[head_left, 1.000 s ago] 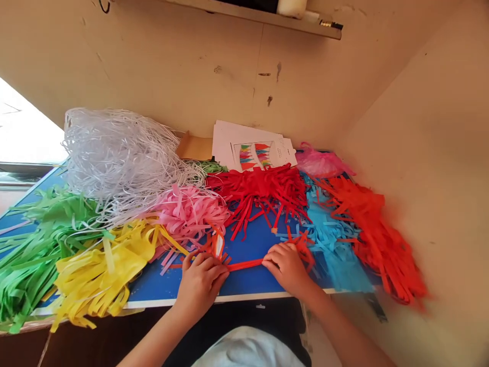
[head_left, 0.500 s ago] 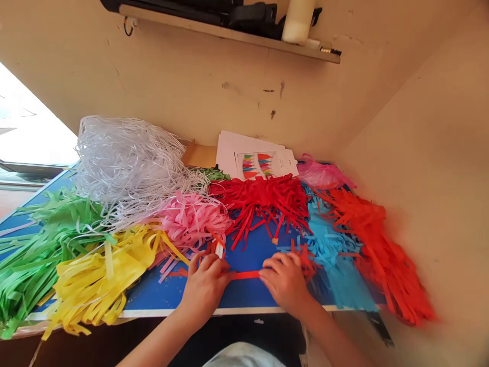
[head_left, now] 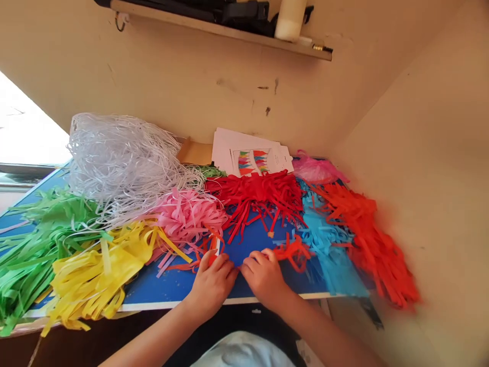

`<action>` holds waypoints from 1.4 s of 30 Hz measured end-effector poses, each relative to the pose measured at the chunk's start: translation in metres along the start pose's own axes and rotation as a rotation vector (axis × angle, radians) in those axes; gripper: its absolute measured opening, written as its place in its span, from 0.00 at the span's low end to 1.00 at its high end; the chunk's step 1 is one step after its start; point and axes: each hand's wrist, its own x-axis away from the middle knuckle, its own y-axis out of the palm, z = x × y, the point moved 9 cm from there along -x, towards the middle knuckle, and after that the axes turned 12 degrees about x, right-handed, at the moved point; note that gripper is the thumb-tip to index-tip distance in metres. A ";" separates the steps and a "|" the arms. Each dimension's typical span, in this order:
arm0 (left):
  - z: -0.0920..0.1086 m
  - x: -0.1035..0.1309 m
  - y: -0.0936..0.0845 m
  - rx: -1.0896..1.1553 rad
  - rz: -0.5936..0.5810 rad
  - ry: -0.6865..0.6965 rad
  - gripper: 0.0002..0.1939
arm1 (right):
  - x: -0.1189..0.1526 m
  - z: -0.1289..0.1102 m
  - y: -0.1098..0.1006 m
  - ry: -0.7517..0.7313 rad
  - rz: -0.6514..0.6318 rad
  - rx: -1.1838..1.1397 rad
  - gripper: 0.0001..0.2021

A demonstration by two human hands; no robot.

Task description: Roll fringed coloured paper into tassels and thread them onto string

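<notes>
Both hands meet near the front edge of the blue table point(head_left: 244, 290), their fingertips almost touching. My left hand point(head_left: 214, 279) is closed, fingers curled over the middle of an orange-red fringed tassel strip point(head_left: 294, 253). My right hand point(head_left: 264, 278) pinches the same strip from the other side. Its loose fringe spreads out past my right hand, and more orange-red fringe lies beyond my left hand. The middle of the strip is hidden by my fingers.
Fringed bundles surround the hands: green point(head_left: 46, 244), yellow point(head_left: 103, 270), pink point(head_left: 189, 214), red point(head_left: 263, 196), blue point(head_left: 324, 239) and orange point(head_left: 374, 239). A heap of white ribbon point(head_left: 126, 158) and printed cards point(head_left: 252, 153) lie by the wall. A shelf point(head_left: 229, 30) hangs above.
My right hand has moved left until it almost meets my left hand. The flat orange-red stretch between them is now covered, and the right fringe looks more bunched. The view shifted slightly.
</notes>
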 end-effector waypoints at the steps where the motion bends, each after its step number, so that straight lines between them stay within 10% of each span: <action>1: 0.000 0.004 -0.002 -0.001 -0.007 -0.007 0.09 | 0.003 -0.003 0.000 -0.028 0.004 -0.006 0.07; 13: -0.040 0.023 -0.008 0.275 -0.119 -0.310 0.09 | 0.032 0.059 0.017 0.324 -0.183 -0.456 0.09; 19: -0.033 0.011 -0.006 0.098 -0.193 -0.374 0.09 | 0.024 0.056 0.017 0.369 -0.261 -0.247 0.08; 26: 0.010 0.006 0.000 0.048 -0.136 -0.006 0.13 | 0.016 0.018 -0.006 0.004 -0.119 -0.132 0.08; 33: 0.013 -0.008 0.019 0.003 -0.112 0.028 0.09 | 0.009 0.011 0.001 -0.046 -0.074 -0.015 0.10; 37: 0.026 -0.003 -0.003 0.007 -0.080 0.081 0.08 | 0.017 0.010 -0.017 0.144 -0.159 -0.206 0.10; 42: 0.068 0.018 -0.073 0.224 0.007 0.212 0.15 | 0.025 -0.017 -0.050 0.342 -0.342 -0.878 0.15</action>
